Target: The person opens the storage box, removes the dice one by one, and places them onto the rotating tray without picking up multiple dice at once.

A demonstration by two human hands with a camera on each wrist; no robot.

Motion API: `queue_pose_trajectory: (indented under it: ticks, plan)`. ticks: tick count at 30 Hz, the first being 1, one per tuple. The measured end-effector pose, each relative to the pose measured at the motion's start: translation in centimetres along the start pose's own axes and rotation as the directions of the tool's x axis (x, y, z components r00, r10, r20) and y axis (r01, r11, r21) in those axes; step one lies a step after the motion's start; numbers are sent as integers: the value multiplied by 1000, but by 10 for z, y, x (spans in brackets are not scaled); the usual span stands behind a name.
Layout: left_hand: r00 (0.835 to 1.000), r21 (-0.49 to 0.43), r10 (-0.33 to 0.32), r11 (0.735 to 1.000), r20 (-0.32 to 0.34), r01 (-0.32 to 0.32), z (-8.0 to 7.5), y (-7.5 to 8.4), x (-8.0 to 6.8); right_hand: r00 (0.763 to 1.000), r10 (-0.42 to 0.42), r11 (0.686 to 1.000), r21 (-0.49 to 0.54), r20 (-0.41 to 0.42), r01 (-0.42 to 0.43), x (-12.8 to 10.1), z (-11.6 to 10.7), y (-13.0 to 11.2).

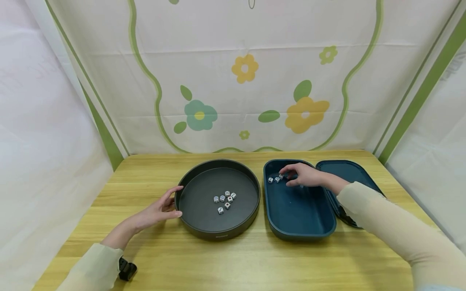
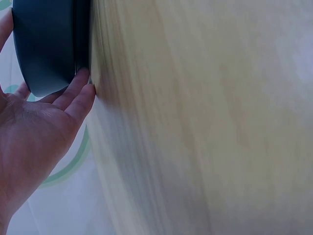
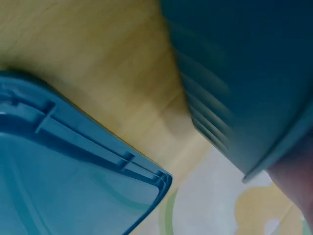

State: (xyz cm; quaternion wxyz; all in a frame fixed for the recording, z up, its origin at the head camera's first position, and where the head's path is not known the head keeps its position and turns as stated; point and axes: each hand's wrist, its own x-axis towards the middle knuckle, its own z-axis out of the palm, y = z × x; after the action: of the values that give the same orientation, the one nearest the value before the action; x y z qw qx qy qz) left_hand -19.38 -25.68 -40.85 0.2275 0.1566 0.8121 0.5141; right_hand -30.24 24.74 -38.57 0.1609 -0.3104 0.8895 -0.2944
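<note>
On yellow wood, right hand [image 1: 303,174] fingers pinch white dice [image 1: 280,177]; left hand [image 1: 160,208] fingers relaxed.

The left hand [image 1: 158,210] lies open, fingers straight (thumb apart). The right hand [image 1: 303,175] reaches farther forward, fingers curled downward.

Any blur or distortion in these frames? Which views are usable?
Head view: sharp, evenly lit, soft shadows; wide-angle bending at the edges; dice in the round tray and blue box readable. Left wrist view: the table is smeared with motion blur, the left hand fairly clear. Right wrist view: blurred box wall, the lid sharper.
</note>
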Motion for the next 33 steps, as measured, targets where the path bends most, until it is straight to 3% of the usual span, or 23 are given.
queue_pose_trajectory:
  ticks: [12, 21, 33]
  plan:
    - [1000, -9, 4, 1000, 5, -4, 1, 1, -1, 1000, -22, 999, -35, -13, 22, 6, 9, 11]
    - [1000, -1, 17, 1000, -3, -17, 0, -1, 4, 1000, 6, 1000, 30, -6, -6, 7, 13, 15]
    - [1000, -8, 13, 1000, 6, -13, 0, -3, 6, 1000, 1, 1000, 31, -1, -1, 7, 16, 14]
